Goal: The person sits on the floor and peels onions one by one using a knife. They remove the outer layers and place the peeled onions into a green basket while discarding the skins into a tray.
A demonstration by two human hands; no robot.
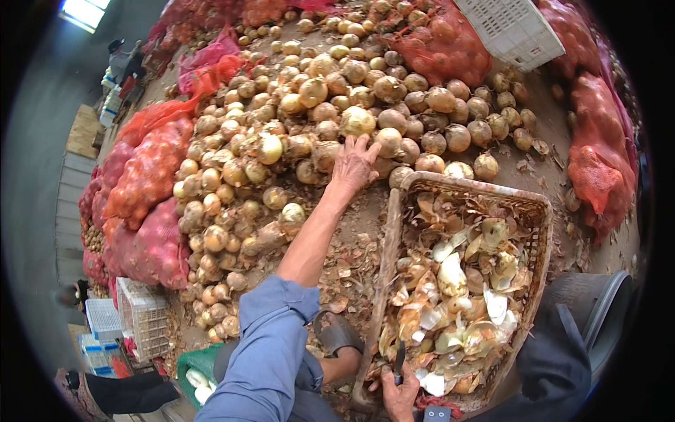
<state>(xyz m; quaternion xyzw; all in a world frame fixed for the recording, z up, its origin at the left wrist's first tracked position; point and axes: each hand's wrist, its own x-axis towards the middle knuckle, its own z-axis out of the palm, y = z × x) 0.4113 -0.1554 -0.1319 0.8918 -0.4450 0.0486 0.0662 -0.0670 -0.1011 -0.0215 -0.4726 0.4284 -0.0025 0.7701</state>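
Note:
My left hand [354, 162] is stretched out over a heap of unpeeled onions, palm down with its fingers apart. Its fingertips reach the lower edge of a large yellow onion [358, 121], and another onion [388, 141] lies right beside the fingers. Near the bottom edge, my right hand [399, 394] grips a small knife [400, 358], its dark blade pointing away from me. That hand is at the near left corner of a dirty plastic crate [543, 237], which holds onion skins and peeled layers [452, 277].
Red mesh sacks of onions [150, 163] line the left, with more [601, 153] at the right. White crates stand at upper right [514, 31] and lower left [142, 316]. A green sack [198, 364] holds peeled onions. A black tub [590, 311] is right; people are at the left.

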